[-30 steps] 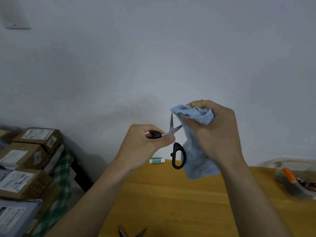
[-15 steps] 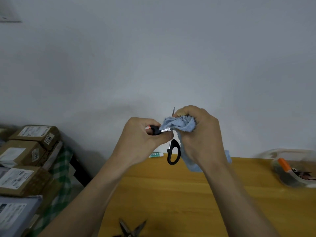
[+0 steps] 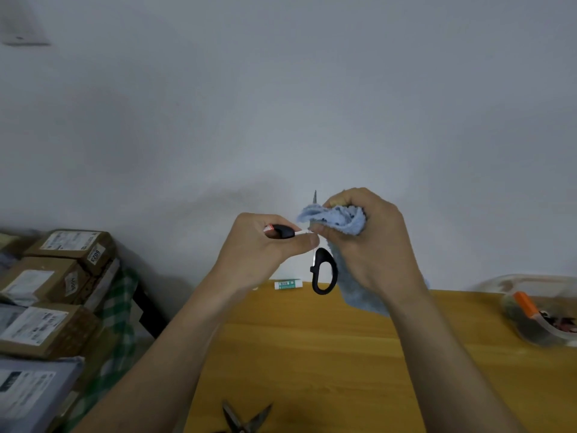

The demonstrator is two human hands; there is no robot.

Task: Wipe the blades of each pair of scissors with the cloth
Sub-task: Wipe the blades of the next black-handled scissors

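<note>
- Scissors, black-handled [image 3: 323, 271]: were held up in the air above the far edge of the wooden table [image 3: 312, 354], blades opened wide. One handle lay in the left hand, the other black loop hung free below the pivot. One blade tip stood upright above the cloth; the other blade was hidden inside the cloth.
- Left hand [image 3: 265, 245]: was curled round the upper handle, thumb and forefinger pinching near the pivot.
- Cloth, light blue, fluffy [image 3: 338, 221]: was bunched at the top in the right hand, touching the scissors at the blades, with its loose end hanging down behind the wrist toward the table.
- Right hand [image 3: 368, 242]: was closed on the cloth, fingers curled over the bunched part and fingertips pressed together at the blade.
- Second scissors, bare metal [image 3: 246, 417]: lay on the table at the near edge, blades spread open, handles cut off by the frame.
- Small white-and-green tube [image 3: 288, 284]: lay on its side at the far edge of the table, just left of the hanging handle loop.
- Clear plastic container [image 3: 540, 310]: stood at the right end of the table, holding an orange-capped item and other small things too blurred to tell.
- Cardboard parcels with labels [image 3: 53, 276]: were stacked left of the table, on green checked fabric.
</note>
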